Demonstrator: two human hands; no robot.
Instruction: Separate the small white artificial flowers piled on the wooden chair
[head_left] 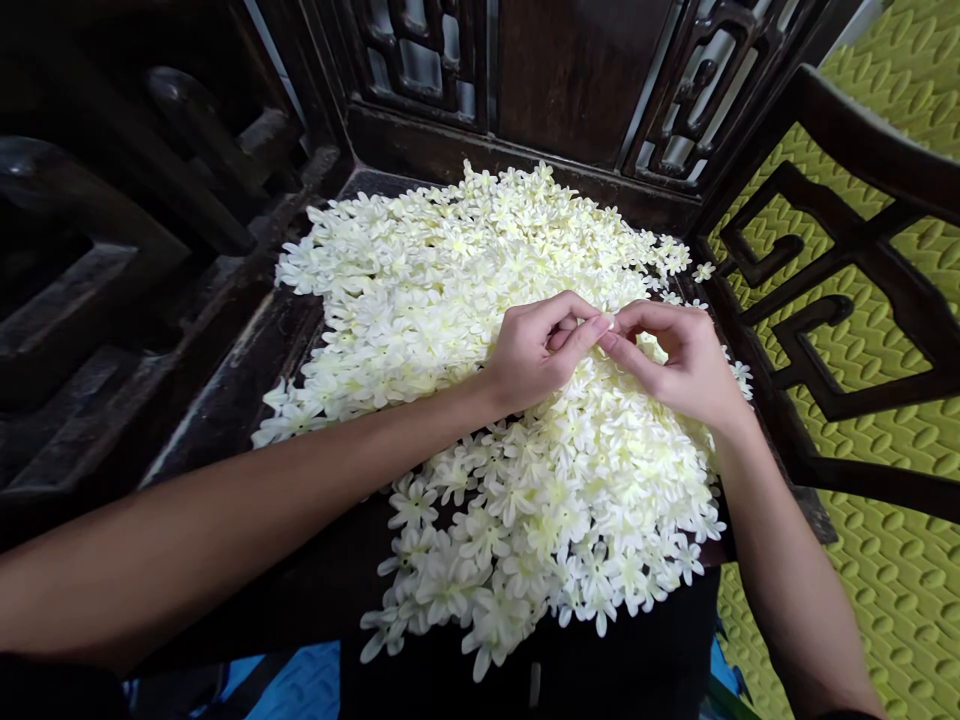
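A wide heap of white, pale-yellow-centred flowers (420, 270) spreads below both my hands; the blossoms look artificial. My left hand (541, 345) is closed over the heap, thumb and forefinger pinched together. Facing it, my right hand (675, 360) is also pinched, its fingertips meeting those of the left. Between the fingertips shows a small white bit of a flower (608, 322), mostly hidden by the fingers. Just under the right palm, more blossoms of the heap show through the gap behind the thumb.
The heap lies on a dark wooden seat (217, 400) with a carved backrest (585, 80) behind it. At the right stands an openwork armrest (847, 240) over yellow-green textured matting (885, 590). Blue matting (300, 685) shows at the bottom left.
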